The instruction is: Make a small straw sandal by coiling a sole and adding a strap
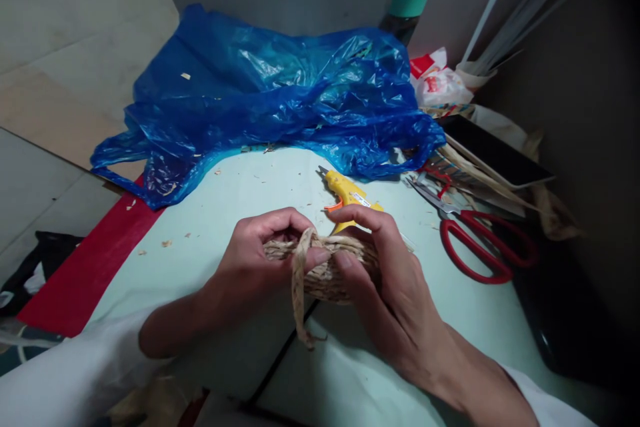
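Observation:
Between my two hands is a small woven straw basket (327,287), its tan coils held just above the pale green tabletop. My left hand (255,257) grips its left side, thumb pressed on the woven wall near the rim. On the right side, my right hand (395,280) is wrapped round the basket with the thumb on the front and the fingers behind. A loose braided straw strand (299,287) hangs over the rim and down the front beside my left thumb. Just behind the hands lies a yellow glue gun (350,192), partly hidden by my right hand.
A crumpled blue plastic bag (280,93) spreads across the back. To the right lie red-handled scissors (475,240), a dark tablet (493,147) and a cup of glue sticks (475,77). A green-capped bottle (407,7) stands behind. Red cloth (95,267) edges the left; straw scraps dot the table.

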Demonstrator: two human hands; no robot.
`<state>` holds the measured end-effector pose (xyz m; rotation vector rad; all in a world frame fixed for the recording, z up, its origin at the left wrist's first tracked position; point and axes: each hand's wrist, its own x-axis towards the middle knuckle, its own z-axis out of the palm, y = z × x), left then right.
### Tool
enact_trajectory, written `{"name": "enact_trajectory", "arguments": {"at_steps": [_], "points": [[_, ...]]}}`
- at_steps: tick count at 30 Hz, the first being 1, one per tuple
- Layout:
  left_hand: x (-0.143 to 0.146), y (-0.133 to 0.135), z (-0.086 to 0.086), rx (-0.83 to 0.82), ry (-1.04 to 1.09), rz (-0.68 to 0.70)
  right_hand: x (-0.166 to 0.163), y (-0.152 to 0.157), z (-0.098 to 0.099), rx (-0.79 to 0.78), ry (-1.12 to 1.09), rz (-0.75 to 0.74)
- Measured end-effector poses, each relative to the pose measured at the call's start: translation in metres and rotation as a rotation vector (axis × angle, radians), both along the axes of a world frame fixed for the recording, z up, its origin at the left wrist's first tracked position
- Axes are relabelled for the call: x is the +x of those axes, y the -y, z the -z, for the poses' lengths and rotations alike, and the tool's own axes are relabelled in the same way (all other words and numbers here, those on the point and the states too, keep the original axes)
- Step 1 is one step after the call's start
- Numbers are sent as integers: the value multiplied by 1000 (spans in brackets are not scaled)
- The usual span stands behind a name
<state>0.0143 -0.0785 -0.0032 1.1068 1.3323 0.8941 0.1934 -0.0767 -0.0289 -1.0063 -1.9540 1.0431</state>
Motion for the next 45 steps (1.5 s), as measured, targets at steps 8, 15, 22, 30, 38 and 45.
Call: {"name": "enact_trajectory", "arguments": {"at_steps": [8,15,22,30,38,45], "points": [[3,0,3,77,-131,32,2,-8,-7,-59,-63,15],[-5,-7,4,160,-40,47,6,-18,-6,-150,-151,102],[-12,-11,3,144,-150,179,5,-17,-9,-123,-80,19],[-1,-3,-1,106,-146,80,6,-14,-9,-111,-33,-41],[-2,-1,2,97,-143,124,7,-12,-9,-107,-7,-83],[-1,5,8,201,-287,93,5,-8,-6,-127,-29,-93]]}}
